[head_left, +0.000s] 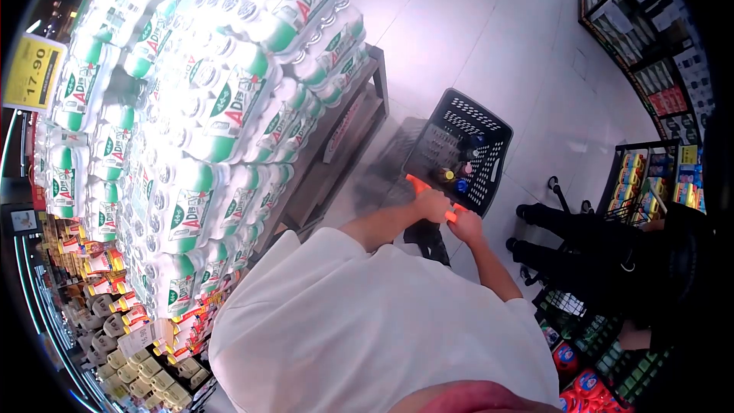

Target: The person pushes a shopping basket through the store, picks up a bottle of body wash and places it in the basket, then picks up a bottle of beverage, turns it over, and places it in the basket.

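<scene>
A dark grey shopping basket (489, 138) with perforated walls is in front of my body, above the tiled floor. Its orange handle (417, 183) lies on the side nearest me. My left hand (433, 205) is wrapped round the left part of that handle. Just to its right, my right hand (465, 226) grips the same bar, close to its end. Several bottles stand inside the basket, among them one with a yellow cap (447, 174) and one with a blue cap (461, 184). The rest of the contents is dark and hard to make out.
Stacked packs of white bottles with green labels (237, 99) rise on the left, upon a grey display stand (367, 103). A yellow price tag (34, 71) hangs beside them. To the right is a person in black (581, 233) near a wheeled cart. Shelves (650, 53) line the far right.
</scene>
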The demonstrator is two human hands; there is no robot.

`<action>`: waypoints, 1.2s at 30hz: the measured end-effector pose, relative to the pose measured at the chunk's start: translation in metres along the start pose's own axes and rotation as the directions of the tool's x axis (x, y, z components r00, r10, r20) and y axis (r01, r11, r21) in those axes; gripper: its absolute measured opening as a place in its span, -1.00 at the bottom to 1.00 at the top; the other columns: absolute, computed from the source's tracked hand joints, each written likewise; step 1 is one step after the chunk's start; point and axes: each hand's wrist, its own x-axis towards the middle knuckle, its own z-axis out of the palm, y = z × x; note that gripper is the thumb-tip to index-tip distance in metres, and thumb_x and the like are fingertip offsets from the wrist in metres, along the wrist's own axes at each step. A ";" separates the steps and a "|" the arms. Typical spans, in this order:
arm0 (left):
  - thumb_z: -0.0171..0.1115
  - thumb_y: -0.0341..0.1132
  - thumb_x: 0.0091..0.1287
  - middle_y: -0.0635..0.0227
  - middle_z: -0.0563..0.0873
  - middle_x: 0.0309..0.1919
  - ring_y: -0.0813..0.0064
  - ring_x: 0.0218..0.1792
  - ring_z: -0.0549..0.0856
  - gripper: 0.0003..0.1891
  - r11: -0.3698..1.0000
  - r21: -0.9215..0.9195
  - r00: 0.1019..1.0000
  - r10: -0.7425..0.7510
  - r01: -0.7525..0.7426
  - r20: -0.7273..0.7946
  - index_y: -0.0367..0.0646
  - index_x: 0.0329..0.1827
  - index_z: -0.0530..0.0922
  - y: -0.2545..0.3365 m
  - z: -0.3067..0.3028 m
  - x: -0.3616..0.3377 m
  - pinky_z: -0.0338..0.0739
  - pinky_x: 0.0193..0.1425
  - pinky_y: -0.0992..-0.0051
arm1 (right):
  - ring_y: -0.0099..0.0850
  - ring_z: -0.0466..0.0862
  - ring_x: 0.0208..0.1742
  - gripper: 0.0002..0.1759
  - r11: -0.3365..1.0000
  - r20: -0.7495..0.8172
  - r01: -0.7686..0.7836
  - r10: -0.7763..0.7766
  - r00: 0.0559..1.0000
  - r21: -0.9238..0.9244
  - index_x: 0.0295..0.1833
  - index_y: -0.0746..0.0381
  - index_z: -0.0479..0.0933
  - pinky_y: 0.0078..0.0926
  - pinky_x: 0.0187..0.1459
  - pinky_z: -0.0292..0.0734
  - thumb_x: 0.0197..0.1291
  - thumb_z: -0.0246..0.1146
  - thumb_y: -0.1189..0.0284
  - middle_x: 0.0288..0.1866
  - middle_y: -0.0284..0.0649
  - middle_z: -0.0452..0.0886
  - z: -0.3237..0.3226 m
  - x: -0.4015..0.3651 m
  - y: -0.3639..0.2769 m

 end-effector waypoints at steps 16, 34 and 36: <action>0.20 -0.04 0.01 -0.03 0.74 -0.35 0.00 -0.25 0.76 -0.61 0.991 0.009 0.989 -0.135 0.136 -0.054 -0.23 -0.38 0.71 -0.029 -0.139 0.183 0.65 -0.13 0.12 | -0.11 0.72 -0.33 -0.63 0.986 -0.004 0.098 -0.099 0.995 -0.134 -0.31 0.13 0.68 -0.11 -0.28 0.62 0.09 0.25 0.04 -0.37 -0.14 0.69 -0.136 0.167 0.126; 0.22 -0.17 0.02 -0.05 0.74 -0.19 0.03 -0.11 0.74 -0.63 0.949 -0.240 0.975 -0.219 0.203 -0.044 -0.25 -0.20 0.71 -0.092 -0.275 0.341 0.62 -0.01 0.12 | -0.11 0.74 -0.27 -0.57 0.944 0.162 0.173 -0.131 0.978 -0.282 -0.29 0.12 0.68 -0.16 -0.21 0.65 0.09 0.24 -0.03 -0.32 -0.12 0.72 -0.269 0.358 0.222; 0.22 -0.18 0.02 -0.04 0.74 -0.18 0.03 -0.10 0.74 -0.62 0.946 -0.259 0.979 -0.206 0.197 -0.008 -0.25 -0.19 0.71 -0.102 -0.284 0.362 0.62 -0.01 0.11 | -0.11 0.73 -0.27 -0.58 0.931 0.165 0.210 -0.166 0.972 -0.300 -0.30 0.12 0.67 -0.14 -0.20 0.65 0.08 0.25 -0.03 -0.32 -0.12 0.72 -0.280 0.376 0.232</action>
